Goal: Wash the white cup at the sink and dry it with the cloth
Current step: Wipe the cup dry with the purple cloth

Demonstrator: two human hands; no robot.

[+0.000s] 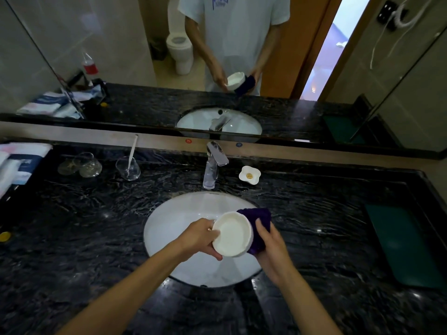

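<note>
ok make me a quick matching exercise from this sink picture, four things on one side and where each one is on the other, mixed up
Things:
1. white cup
2. purple cloth
3. toothbrush
4. flower-shaped dish

Places:
A. standing in a clear glass
B. on the counter, right of the tap
C. gripped by the left hand
D. held by the right hand against the cup

Pairs: 1-C, 2-D, 3-A, 4-B

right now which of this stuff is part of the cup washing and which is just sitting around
In use: white cup, purple cloth, sink, faucet, left hand, right hand.

Lying about: glass with toothbrush, glass lids, soap dish, folded towels.
</note>
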